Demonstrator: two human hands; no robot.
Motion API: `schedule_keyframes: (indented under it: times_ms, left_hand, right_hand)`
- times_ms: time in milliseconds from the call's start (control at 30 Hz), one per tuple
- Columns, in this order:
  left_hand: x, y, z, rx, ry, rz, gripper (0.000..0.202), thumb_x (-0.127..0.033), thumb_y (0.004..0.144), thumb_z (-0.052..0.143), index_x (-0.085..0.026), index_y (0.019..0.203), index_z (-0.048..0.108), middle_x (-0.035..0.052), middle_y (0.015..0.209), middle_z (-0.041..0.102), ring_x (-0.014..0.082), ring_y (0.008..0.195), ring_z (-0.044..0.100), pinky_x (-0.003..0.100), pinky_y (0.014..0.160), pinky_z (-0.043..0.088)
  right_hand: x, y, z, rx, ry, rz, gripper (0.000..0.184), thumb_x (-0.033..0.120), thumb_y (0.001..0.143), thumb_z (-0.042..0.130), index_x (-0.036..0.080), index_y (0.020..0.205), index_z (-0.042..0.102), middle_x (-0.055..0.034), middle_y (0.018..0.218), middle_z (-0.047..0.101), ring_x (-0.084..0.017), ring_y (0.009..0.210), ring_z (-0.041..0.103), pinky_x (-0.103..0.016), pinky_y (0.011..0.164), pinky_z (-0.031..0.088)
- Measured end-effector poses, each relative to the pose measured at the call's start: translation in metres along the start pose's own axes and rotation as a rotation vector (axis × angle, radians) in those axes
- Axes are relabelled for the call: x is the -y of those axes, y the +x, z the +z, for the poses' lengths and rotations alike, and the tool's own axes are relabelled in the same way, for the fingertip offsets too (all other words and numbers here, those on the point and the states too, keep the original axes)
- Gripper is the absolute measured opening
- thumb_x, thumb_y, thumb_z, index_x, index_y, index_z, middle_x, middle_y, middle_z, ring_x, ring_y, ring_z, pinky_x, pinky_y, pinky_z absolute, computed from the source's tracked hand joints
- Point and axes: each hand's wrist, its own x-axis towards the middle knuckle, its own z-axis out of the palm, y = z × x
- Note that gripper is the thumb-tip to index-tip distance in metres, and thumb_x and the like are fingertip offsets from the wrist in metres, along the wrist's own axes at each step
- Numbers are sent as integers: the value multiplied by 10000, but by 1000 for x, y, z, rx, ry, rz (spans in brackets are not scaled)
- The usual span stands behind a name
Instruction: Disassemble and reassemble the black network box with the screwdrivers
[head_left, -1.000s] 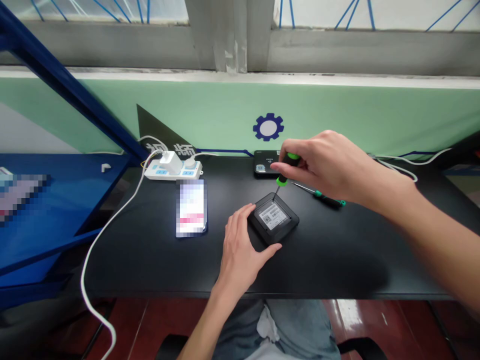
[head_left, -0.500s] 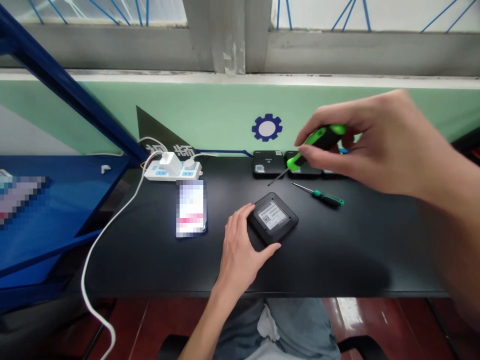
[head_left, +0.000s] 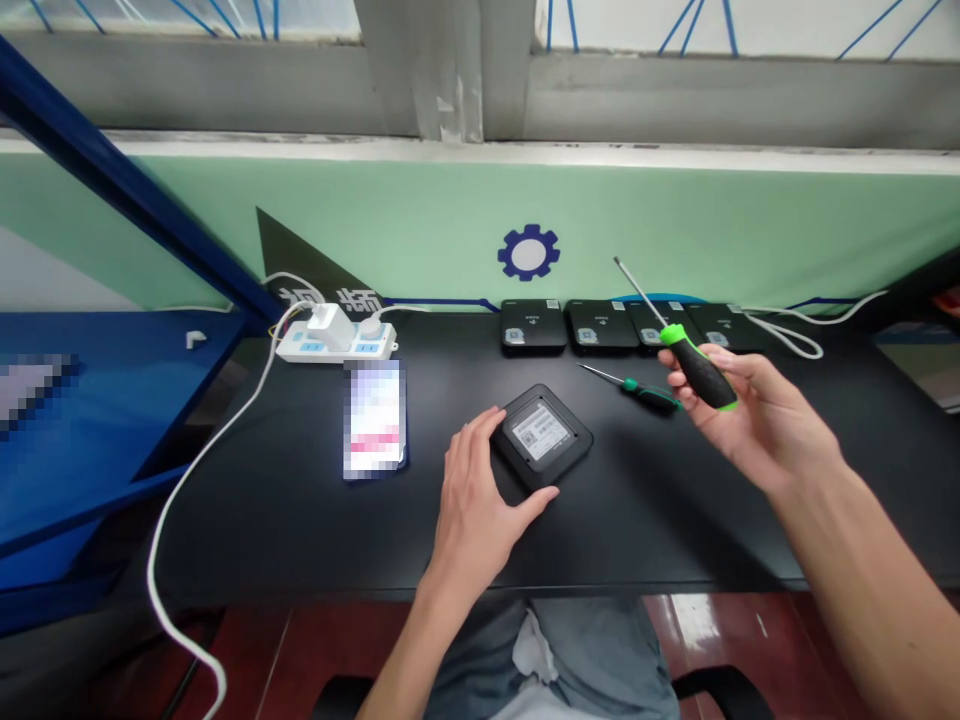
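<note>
A black square box (head_left: 543, 437) with a white printed label lies label-up on the table, turned cornerwise to me. My left hand (head_left: 480, 490) grips it from the left, fingers along its far-left edge and thumb by its near corner. My right hand (head_left: 750, 410) is raised over the right side of the table, its fingers closed round the handle of a green-and-black screwdriver (head_left: 701, 368). That screwdriver's shaft points up and to the left, away from the box. A second, thinner screwdriver (head_left: 649, 396) with a dark green handle lies on the table behind the box, tip to the left.
Several similar black boxes (head_left: 533, 327) stand in a row along the green back panel (head_left: 420, 230). A white cable (head_left: 795, 340) lies beyond them. Left of the labelled box are a phone (head_left: 375, 420) with a blurred screen and a white power strip (head_left: 337, 343) with plugs.
My right hand has come down and turned over, so the screwdriver's tip swings from pointing down-left to pointing up-left. My left hand and the labelled box stay in place.
</note>
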Motion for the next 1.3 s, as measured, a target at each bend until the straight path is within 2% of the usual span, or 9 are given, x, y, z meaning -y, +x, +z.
schedule_keyframes:
  times_ms: [67,133,233,367,467,567,700,967,1300]
  left_hand:
    - [0,0,0,2,-4,-4,1011,-259,831,1067,-331,1650,479,131,1663,661,390,1529,665,605,1297,548]
    - [1,0,0,8,-4,-11,999,-265,839,1064,-333,1648,483,141,1668,652,398,1527,665,607,1278,559]
    - [1,0,0,11,-1,-14,988,-269,842,1063,-329,1641,485,147,1666,649,405,1524,663,618,1267,560]
    - [2,1,0,17,-1,0,973,-279,857,1057,-320,1641,481,155,1668,645,403,1530,655,622,1273,555]
    - [2,1,-1,17,8,2,967,-290,863,1054,-315,1642,481,155,1670,644,402,1532,654,622,1271,559]
    - [1,1,-1,14,18,0,958,-294,869,1048,-317,1642,482,150,1667,648,400,1528,660,616,1271,563]
    - [0,1,-2,25,17,8,948,-300,885,1034,-327,1652,478,155,1674,643,406,1536,660,619,1273,563]
    - [0,1,-2,29,23,1,951,-296,885,1035,-322,1650,471,161,1679,637,408,1542,652,633,1280,554]
    - [-2,1,-2,18,-31,-10,946,-269,871,1049,-339,1640,503,135,1679,638,384,1557,642,613,1307,552]
  right_hand:
    - [-9,-5,-8,16,62,36,439,476,702,1045,290,1036,828,-45,1211,864,-180,972,802,-254,813,727]
    - [-14,-8,-14,32,39,-1,467,459,710,1062,306,1081,823,-36,1222,868,-210,1069,831,-296,907,737]
    - [-19,-9,-21,55,-125,-124,453,405,718,1093,323,1060,807,-25,1187,876,-256,1198,831,-357,1015,708]
    - [-28,-8,-31,51,-491,-371,387,435,780,1060,301,1091,872,-49,1160,870,-288,1173,812,-439,1114,649]
    - [-38,-10,-36,59,-833,-540,277,469,951,899,327,1188,893,-62,1160,851,-288,1042,805,-442,904,661]
    - [-48,-13,-36,70,-999,-653,227,378,1045,791,345,1254,875,-56,1119,813,-250,926,787,-372,697,610]
    - [-58,-11,-32,100,-1108,-778,216,279,1096,731,312,1286,830,-63,1142,830,-254,982,797,-366,693,620]
    - [-62,-7,-23,177,-1183,-845,205,304,1158,654,293,1309,793,-60,1234,871,-282,1090,768,-461,883,656]
    - [-67,-12,-27,185,-1227,-844,214,287,1173,625,298,1323,778,-63,1299,856,-290,1172,765,-480,970,633]
